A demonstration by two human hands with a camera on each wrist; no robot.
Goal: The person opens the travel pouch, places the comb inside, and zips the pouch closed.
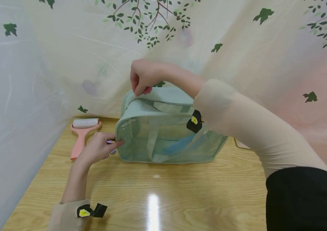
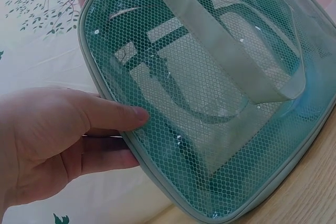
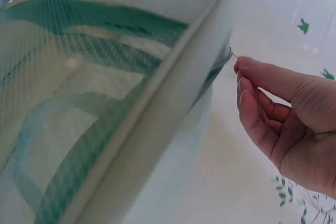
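Observation:
A pale green toiletry bag [image 1: 137, 152] with clear, mesh-lined panels and a strap handle [image 1: 152, 138] stands upright on the wooden table. Something blue [image 1: 180, 145] shows through its front. My left hand [image 1: 97, 149] pinches the bag's left side edge; in the left wrist view the thumb [image 2: 134, 116] lies on the front panel and the fingers are behind. Above the bag's top left corner, my right hand [image 1: 146, 75] pinches a small zipper pull [image 3: 232, 54] between thumb and forefinger. The top zipper gapes open to the right of that hand.
A pink lint roller [image 1: 79, 141] lies left of the bag. A small purple thing [image 1: 111, 142], mostly hidden, sits behind my left hand. The edge of a light flat object [image 1: 242, 144] shows at the right, beyond my right sleeve. A leaf-patterned curtain [image 1: 99, 64] encloses the table's back and sides.

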